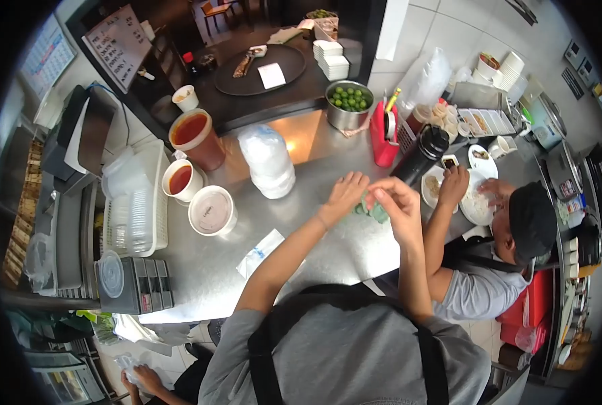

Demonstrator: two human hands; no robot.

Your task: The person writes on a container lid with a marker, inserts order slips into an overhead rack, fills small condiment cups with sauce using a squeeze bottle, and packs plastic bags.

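Note:
My left hand [345,197] is over the steel counter [308,236], its fingers stretched forward at the edge of a crumpled pale green cloth-like piece [374,212]. Just to its right, my right hand [397,201] is closed, with bent fingers and the thumb meeting the index finger. Whatever sits in that pinch is too small to make out. The green piece lies between and below both hands, partly covered. A roll of clear plastic bags [266,162] stands left of my hands. Nearer to me lies a white paper packet with blue print [260,253].
A co-worker's hand [455,185] works over white plates [476,209] at right. A black bottle [419,152], a red holder [384,138] and a pot of green limes [349,118] stand behind. Tubs of red sauce [196,142] and a lidded tub [212,210] stand left.

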